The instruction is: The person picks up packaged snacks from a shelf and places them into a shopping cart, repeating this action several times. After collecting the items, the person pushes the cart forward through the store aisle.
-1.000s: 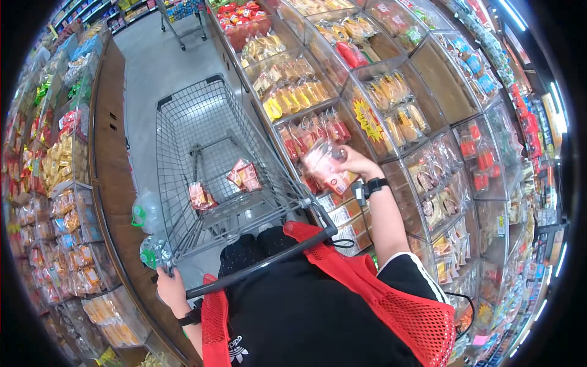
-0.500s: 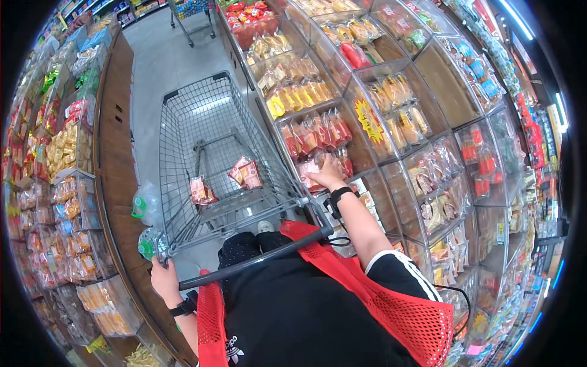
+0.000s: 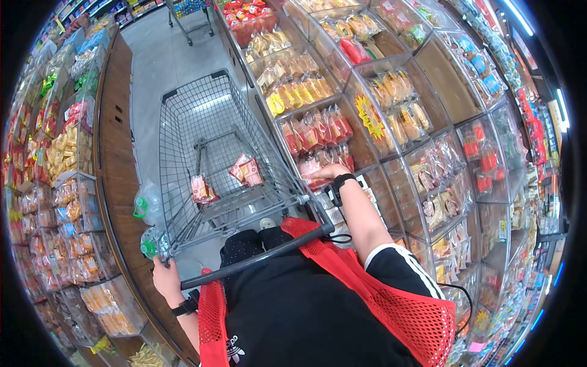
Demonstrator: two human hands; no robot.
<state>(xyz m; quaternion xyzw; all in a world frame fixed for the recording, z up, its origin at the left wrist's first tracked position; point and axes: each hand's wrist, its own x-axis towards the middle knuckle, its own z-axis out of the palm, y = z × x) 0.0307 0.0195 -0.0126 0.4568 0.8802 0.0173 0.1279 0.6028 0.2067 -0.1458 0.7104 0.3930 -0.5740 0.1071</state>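
My right hand reaches into a clear shelf bin on the right, at the front row of red-and-clear snack packets. Its fingers look stretched out along the nearest packets, touching them; their tips are partly hidden. A fuller row of red packets stands just behind. My left hand is closed around the left end of the shopping cart handle, close to a clear plastic bottle with a green cap. Inside the grey wire cart lie two small groups of red-and-white packets.
Clear bins of bagged breads and other snacks line the right side. A brown wooden display with packaged goods borders the left. Another cart stands farther up the aisle. A red mesh vest hangs over my front.
My right hand has turned and flattened, with its fingers now lower along the front packets. My left hand stays at the handle. The packets in the cart look unchanged.
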